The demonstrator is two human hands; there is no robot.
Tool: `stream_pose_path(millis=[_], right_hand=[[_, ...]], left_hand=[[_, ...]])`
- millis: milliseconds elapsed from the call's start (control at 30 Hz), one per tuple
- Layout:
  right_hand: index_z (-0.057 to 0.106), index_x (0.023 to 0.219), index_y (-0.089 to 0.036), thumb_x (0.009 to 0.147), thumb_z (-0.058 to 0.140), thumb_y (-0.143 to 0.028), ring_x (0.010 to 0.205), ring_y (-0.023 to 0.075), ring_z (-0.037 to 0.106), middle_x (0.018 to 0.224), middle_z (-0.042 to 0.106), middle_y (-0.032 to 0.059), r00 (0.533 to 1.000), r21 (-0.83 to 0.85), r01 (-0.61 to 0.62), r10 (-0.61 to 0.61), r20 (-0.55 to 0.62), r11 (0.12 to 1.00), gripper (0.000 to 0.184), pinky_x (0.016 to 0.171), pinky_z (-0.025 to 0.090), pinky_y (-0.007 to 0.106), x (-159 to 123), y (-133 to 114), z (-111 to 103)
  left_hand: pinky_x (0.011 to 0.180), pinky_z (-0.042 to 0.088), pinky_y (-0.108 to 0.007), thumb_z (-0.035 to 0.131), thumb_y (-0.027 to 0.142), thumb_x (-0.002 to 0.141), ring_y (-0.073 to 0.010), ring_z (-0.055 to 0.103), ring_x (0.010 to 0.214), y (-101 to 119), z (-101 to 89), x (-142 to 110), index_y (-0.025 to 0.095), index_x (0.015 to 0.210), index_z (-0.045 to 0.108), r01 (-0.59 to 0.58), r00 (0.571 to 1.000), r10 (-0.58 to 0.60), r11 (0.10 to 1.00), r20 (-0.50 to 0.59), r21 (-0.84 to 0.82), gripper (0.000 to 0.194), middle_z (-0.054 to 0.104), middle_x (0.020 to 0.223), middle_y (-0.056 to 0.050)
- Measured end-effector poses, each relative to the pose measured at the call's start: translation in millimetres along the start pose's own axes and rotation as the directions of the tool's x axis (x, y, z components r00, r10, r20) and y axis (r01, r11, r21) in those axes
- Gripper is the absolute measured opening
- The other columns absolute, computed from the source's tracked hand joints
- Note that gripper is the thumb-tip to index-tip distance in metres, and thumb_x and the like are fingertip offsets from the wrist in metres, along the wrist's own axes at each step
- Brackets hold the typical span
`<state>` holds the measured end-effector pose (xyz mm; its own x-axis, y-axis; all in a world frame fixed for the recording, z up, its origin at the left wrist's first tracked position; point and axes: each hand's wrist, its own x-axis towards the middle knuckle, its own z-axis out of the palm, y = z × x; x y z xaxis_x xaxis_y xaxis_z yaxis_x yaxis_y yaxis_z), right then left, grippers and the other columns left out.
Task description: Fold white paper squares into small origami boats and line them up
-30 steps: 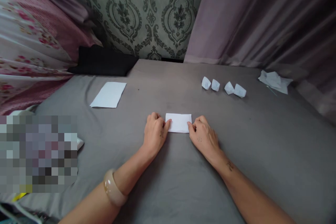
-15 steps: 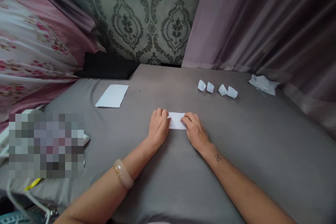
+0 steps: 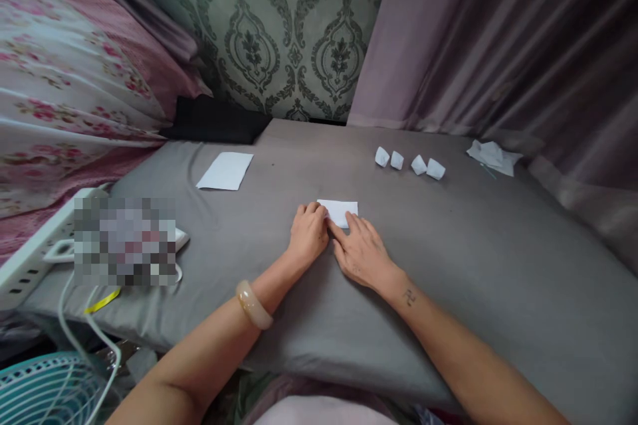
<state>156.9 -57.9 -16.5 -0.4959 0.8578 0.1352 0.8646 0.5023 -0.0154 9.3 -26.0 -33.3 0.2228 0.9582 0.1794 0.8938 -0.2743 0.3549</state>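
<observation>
A small folded white paper [image 3: 341, 210] lies on the grey sheet [image 3: 448, 259] in front of me. My left hand [image 3: 309, 236] rests at its left end with curled fingers pressing down on the paper's corner. My right hand [image 3: 361, 251] lies flat over the paper's lower edge, fingers stretched out and pressing along it. A pale bangle [image 3: 253, 304] is on my left wrist.
A flat white sheet [image 3: 225, 170] lies at the back left. Several small folded paper pieces [image 3: 409, 163] sit in a row at the back right, with crumpled paper [image 3: 491, 157] beyond. A black cushion [image 3: 214, 121], curtains and a fan [image 3: 44, 388] surround the surface.
My right hand has slid left across the folded paper, from its right end to its lower left edge. The left hand stayed at the left end. The camera has tilted.
</observation>
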Motion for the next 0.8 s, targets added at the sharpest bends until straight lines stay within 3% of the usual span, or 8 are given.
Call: stream_pose_path(millis=[233,500,700,800], right_hand=[[0.042,0.14,-0.024,0.095,0.034,-0.037,0.134,0.0327,0.032,0.147,0.035,0.0196,0.996,0.03,-0.072,0.07,0.05,0.997,0.048,0.103,0.028,0.046,-2,-7,5],[0.046,0.137,-0.016,0.096,0.031,-0.036,0.133,0.0266,0.037,0.147,0.038,0.0152,0.993,0.078,-0.113,0.111,0.034,0.991,0.048,0.105,0.032,0.04,-11,7,6],[0.052,0.132,-0.013,0.096,0.032,-0.034,0.129,0.0251,0.042,0.141,0.046,0.0138,0.989,0.086,-0.147,0.143,0.047,0.985,0.046,0.103,0.036,0.039,-18,24,0],[0.065,0.115,-0.017,0.096,0.034,-0.032,0.121,0.0249,0.049,0.133,0.054,0.0111,0.986,0.13,-0.167,0.162,0.047,0.977,0.039,0.096,0.041,0.038,-12,37,-4]], left_hand=[[0.081,0.038,-0.04,0.042,0.02,0.089,-0.0281,0.046,0.103,-6,1.0,-7,0.024,0.115,0.059,0.16,0.987,-0.157,0.985,0.039,-0.071,0.031,0.056,0.126,-0.005],[0.083,0.036,-0.04,0.043,0.016,0.088,-0.0278,0.044,0.111,-15,-2.4,-8,0.03,0.117,0.06,0.172,0.983,-0.161,0.977,0.092,-0.127,0.036,0.054,0.132,-0.002],[0.086,0.035,-0.043,0.041,0.012,0.086,-0.0266,0.046,0.108,-18,-3.7,-10,0.033,0.109,0.067,0.14,0.987,-0.122,0.973,0.105,-0.184,0.041,0.056,0.129,-0.001],[0.086,0.035,-0.046,0.04,0.011,0.086,-0.0272,0.046,0.107,-18,-2.3,-10,0.033,0.105,0.069,0.118,0.991,-0.104,0.973,0.082,-0.199,0.042,0.057,0.128,-0.001]])
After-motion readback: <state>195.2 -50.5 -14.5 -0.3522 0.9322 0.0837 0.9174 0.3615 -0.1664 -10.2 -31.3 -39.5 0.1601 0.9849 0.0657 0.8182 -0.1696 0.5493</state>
